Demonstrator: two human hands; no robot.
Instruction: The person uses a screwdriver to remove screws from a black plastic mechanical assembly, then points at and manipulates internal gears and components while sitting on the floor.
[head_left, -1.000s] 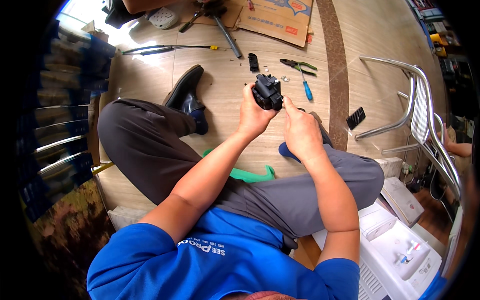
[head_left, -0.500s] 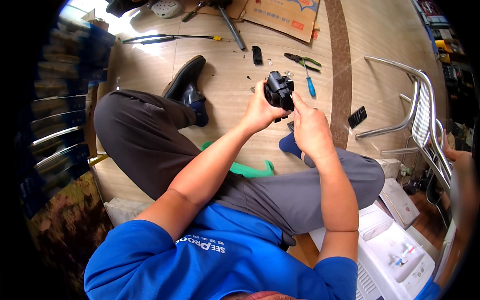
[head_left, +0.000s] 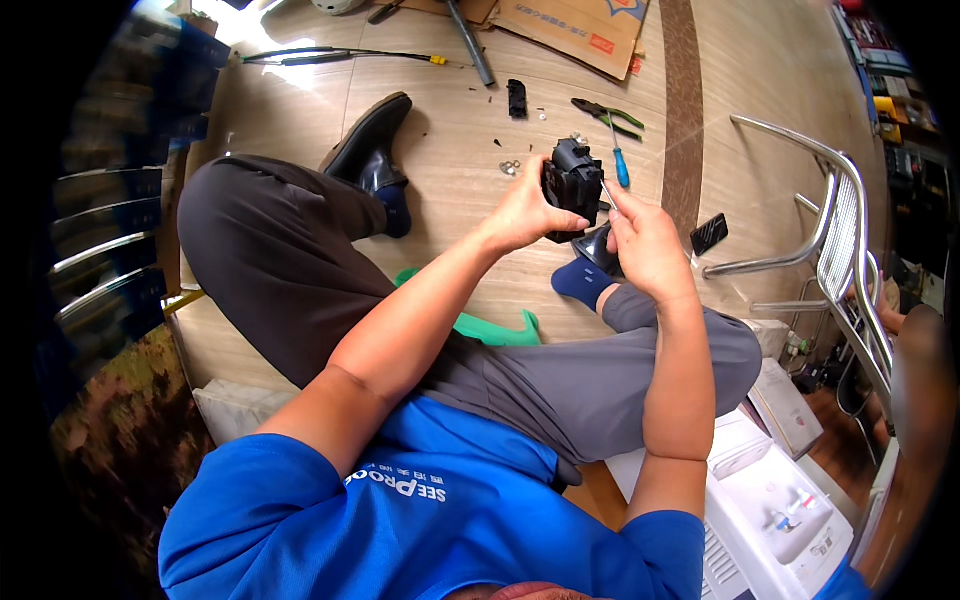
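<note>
A blocky black plastic housing [head_left: 572, 188] is up in front of me over the floor. My left hand [head_left: 522, 214] is closed round its left and near side, with the thumb along its lower edge. My right hand [head_left: 648, 246] is on its other side, fingers pinched on a thin metal rod [head_left: 608, 194] that meets the housing's right side. The rod's far end is hidden. Beyond the housing lie a blue-handled screwdriver [head_left: 622, 168], pliers with green handles [head_left: 627, 130] and a long black plastic piece [head_left: 516, 98]. Small metal bits [head_left: 510, 168] sit by my left fingers.
A metal-framed chair [head_left: 846, 215] stands at the right, with a flat black phone-like object [head_left: 709, 234] near its leg. Flattened cardboard [head_left: 570, 38] and a black cable [head_left: 345, 52] lie far off. A green object [head_left: 500, 328] is between my legs; a white sink [head_left: 785, 510] is beside me.
Both hands and the black housing have shifted a little to the right, and the housing has turned. The thin rod at my right fingertips now shows more plainly. The view has shifted slightly.
</note>
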